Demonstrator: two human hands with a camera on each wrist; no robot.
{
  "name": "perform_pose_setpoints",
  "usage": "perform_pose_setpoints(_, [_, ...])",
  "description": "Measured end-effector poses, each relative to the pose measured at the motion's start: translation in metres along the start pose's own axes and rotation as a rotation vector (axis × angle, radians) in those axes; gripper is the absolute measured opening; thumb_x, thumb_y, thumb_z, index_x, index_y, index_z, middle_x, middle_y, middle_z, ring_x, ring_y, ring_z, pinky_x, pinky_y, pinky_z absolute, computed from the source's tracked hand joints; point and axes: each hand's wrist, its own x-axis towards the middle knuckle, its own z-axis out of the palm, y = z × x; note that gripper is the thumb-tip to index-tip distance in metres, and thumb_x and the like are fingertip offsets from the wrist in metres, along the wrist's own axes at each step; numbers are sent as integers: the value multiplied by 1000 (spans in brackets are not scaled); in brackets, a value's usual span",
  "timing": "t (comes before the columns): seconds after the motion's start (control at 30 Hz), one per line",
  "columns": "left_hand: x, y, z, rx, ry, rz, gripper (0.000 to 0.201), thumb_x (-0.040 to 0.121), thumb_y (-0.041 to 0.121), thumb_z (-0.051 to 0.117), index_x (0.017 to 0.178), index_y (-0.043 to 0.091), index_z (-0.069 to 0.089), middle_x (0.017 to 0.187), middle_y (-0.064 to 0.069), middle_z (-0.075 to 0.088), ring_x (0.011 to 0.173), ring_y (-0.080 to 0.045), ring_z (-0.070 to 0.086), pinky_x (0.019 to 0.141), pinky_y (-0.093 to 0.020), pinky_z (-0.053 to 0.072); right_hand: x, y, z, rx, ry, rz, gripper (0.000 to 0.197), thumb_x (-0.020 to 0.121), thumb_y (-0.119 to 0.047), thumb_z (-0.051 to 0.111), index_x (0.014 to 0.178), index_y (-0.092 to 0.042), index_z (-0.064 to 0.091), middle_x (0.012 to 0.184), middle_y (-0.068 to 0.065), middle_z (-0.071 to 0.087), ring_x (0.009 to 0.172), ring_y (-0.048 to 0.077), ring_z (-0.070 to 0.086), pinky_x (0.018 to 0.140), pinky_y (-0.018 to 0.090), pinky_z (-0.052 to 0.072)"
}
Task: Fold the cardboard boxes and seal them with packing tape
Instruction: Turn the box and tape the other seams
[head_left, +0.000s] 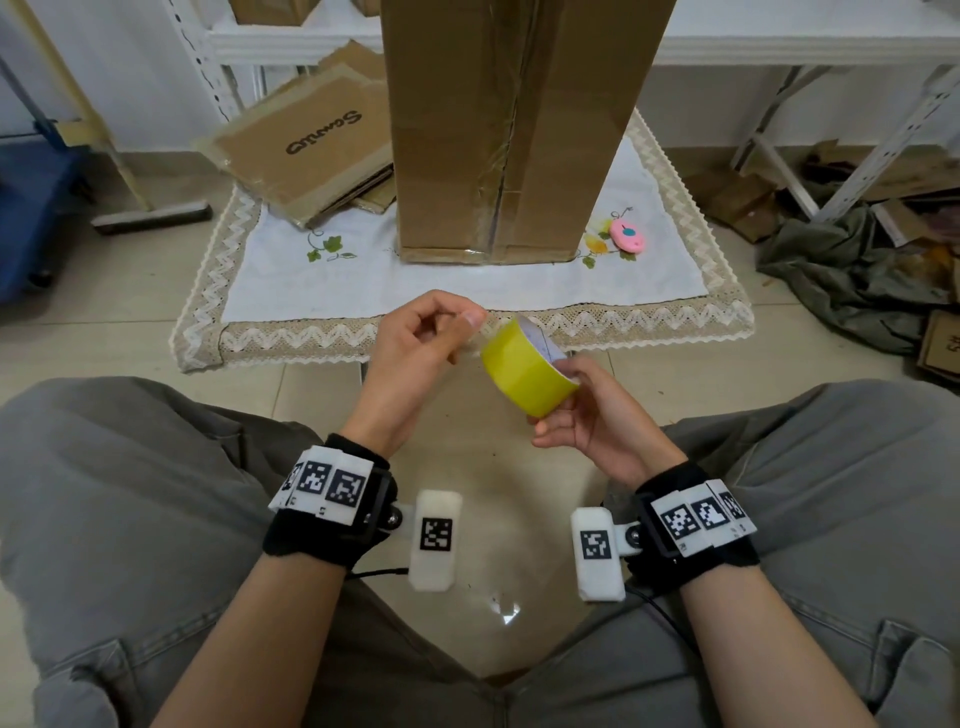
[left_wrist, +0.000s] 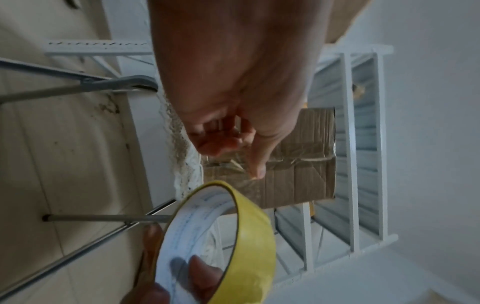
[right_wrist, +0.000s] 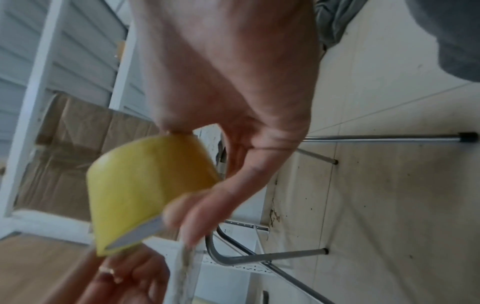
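A yellow roll of packing tape (head_left: 519, 364) (left_wrist: 249, 246) (right_wrist: 145, 185) is held above my lap, just short of the table's front edge. My right hand (head_left: 592, 415) (right_wrist: 233, 102) grips it from the right, fingers curled around its rim. My left hand (head_left: 426, 338) (left_wrist: 233, 123) is at the roll's upper left, fingers curled, thumb and forefinger pinching what looks like the clear loose end of the tape. A tall brown cardboard box (head_left: 498, 124) (left_wrist: 298, 160) (right_wrist: 78, 144) stands upright on the table, its middle seam covered with clear tape.
The small table has a white lace-edged cloth (head_left: 311, 291). Flattened cardboard sheets (head_left: 306, 150) lie at its back left, and a pink oval object (head_left: 627, 236) is to the right of the box. White metal shelving (head_left: 779, 47) stands behind. A green cloth heap (head_left: 852, 270) and cardboard scraps cover the floor at right.
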Motion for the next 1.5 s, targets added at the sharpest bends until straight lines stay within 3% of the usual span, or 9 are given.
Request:
perform_pose_setpoints(0.27, [5, 1, -8, -415, -4, -147, 12, 97, 4, 57, 86, 11, 59, 73, 1, 42, 61, -8, 38, 61, -21, 42, 5, 7, 0, 91, -216, -162, 75, 91, -46, 65, 142, -4, 28, 133, 30, 59, 120, 44, 61, 95, 44, 56])
perform_pose_setpoints(0.37, [6, 4, -12, -556, -50, -154, 12, 96, 4, 55, 86, 11, 58, 77, 4, 47, 62, -6, 38, 58, -19, 39, 5, 10, 0, 17, -187, -239, 49, 85, -39, 75, 111, -17, 40, 125, 24, 64, 110, 37, 66, 95, 46, 55])
perform_pose_setpoints(0.5, [4, 7, -15, -609, -171, -153, 11, 93, 6, 56, 84, 12, 57, 78, 6, 51, 61, -5, 38, 56, -17, 39, 9, 12, -2, 27, -19, -398, 52, 71, -40, 88, 90, -18, 44, 79, -4, 54, 69, 15, 55, 71, 34, 52])
perform_pose_setpoints(0.63, [3, 7, -13, -583, -206, -160, 9, 90, 7, 56, 83, 11, 55, 74, 7, 47, 61, -5, 36, 56, -17, 38, 2, 3, -5, 79, 10, -559, 38, 73, -37, 85, 75, -20, 51, 63, -3, 49, 53, 13, 45, 51, 25, 43])
perform_pose_setpoints(0.83, [4, 9, -11, -603, -208, -153, 15, 90, 6, 55, 79, 13, 60, 77, 5, 46, 59, -5, 37, 55, -17, 37, 1, -6, -1, -27, 57, -724, 49, 76, -21, 78, 121, -20, 59, 116, 3, 58, 84, 16, 55, 76, 30, 50])
perform_pose_setpoints(0.97, [6, 16, -9, -627, -209, -136, 14, 93, 6, 54, 82, 12, 60, 77, 4, 44, 60, -5, 37, 56, -17, 39, -3, -11, 5, -287, -31, -692, 55, 74, -32, 81, 124, -25, 62, 133, 3, 59, 113, 24, 56, 90, 35, 49])
perform_pose_setpoints(1.2, [11, 65, -22, -189, -165, -28, 16, 91, 14, 64, 104, 8, 72, 87, -5, 64, 75, -10, 55, 74, -21, 50, -15, -52, 12, -359, -32, -745, 21, 74, -30, 78, 82, -20, 62, 125, -4, 67, 120, 15, 60, 89, 30, 52])
perform_pose_setpoints(1.33, [13, 115, -31, 124, -152, 152, 23, 88, 4, 70, 110, 11, 76, 93, -6, 74, 84, -12, 63, 83, -21, 54, -40, -104, 24, -449, -106, -877, 24, 78, -27, 74, 78, -16, 53, 83, -15, 62, 80, 10, 56, 68, 22, 46])
perform_pose_setpoints(1.5, [25, 172, -24, 137, -75, 314, 26, 84, 6, 76, 110, 9, 76, 98, -26, 72, 82, -16, 68, 83, -27, 58, -63, -170, 50, -582, -129, -1040, 24, 81, -31, 71, 79, -19, 50, 78, 4, 43, 75, 22, 41, 64, 33, 35])
